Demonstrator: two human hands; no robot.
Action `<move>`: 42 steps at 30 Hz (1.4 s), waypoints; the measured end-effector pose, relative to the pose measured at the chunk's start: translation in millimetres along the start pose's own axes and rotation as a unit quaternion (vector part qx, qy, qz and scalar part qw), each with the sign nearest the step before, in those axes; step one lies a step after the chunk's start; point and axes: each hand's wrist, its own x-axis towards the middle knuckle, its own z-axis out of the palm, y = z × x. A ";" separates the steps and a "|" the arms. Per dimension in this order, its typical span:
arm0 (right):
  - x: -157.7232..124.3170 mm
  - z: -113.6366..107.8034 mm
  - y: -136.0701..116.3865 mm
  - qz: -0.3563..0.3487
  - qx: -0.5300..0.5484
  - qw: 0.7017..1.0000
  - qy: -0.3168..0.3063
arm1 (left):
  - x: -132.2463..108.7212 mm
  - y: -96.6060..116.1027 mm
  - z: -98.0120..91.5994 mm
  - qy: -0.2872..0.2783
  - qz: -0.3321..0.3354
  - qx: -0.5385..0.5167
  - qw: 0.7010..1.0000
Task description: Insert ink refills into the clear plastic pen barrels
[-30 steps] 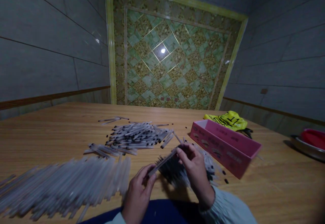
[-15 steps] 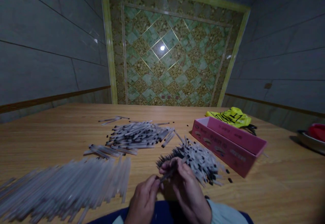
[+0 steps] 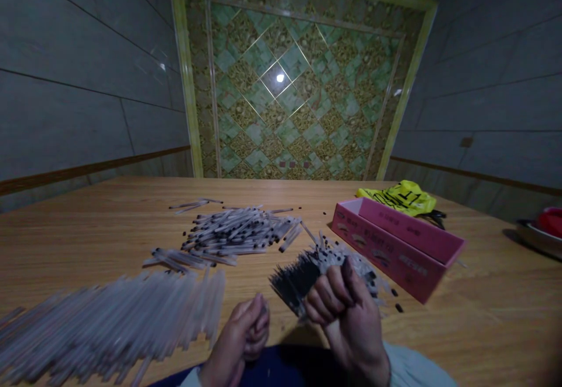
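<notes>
My right hand (image 3: 346,314) is curled, its fingers bent over the near edge of a heap of pen refills with dark tips (image 3: 325,273); what it holds is hidden. My left hand (image 3: 239,340) is closed in a loose fist just left of it, near the table's front edge, its contents out of sight. A broad row of clear pen tubes (image 3: 114,322) lies to the left. A second pile of clear tubes with black ends (image 3: 237,235) sits farther back on the wooden table (image 3: 461,328).
An open pink cardboard box (image 3: 395,246) stands right of the heap, with a yellow plastic bag (image 3: 401,197) behind it. A metal dish with something red (image 3: 542,232) is at the far right. Small black caps (image 3: 397,308) dot the table. Tiled walls enclose the table.
The tube that both hands held between them is gone from sight. My hands have parted: the right one rose over the refill heap, and the left one dropped back into a fist.
</notes>
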 end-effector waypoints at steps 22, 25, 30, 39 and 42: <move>30.3 -30.9 -1.3 -0.031 -0.657 0.751 0.058 | 3.0 -10.8 -1.4 0.020 0.043 0.090 0.995; 44.3 -44.8 -44.3 -0.014 -0.857 0.493 0.149 | 6.5 -16.7 -5.5 0.026 0.042 0.094 0.994; 49.2 -64.0 -67.4 0.054 -0.913 0.343 0.212 | 7.8 -18.1 -6.1 0.034 0.055 0.107 0.992; 18.4 -40.6 19.6 0.145 -0.680 0.714 -0.080 | -9.7 2.5 -4.4 0.155 0.300 0.464 0.819; 10.0 -39.0 31.3 0.170 -0.638 0.745 -0.091 | -9.9 3.8 -11.2 0.130 0.367 0.537 0.748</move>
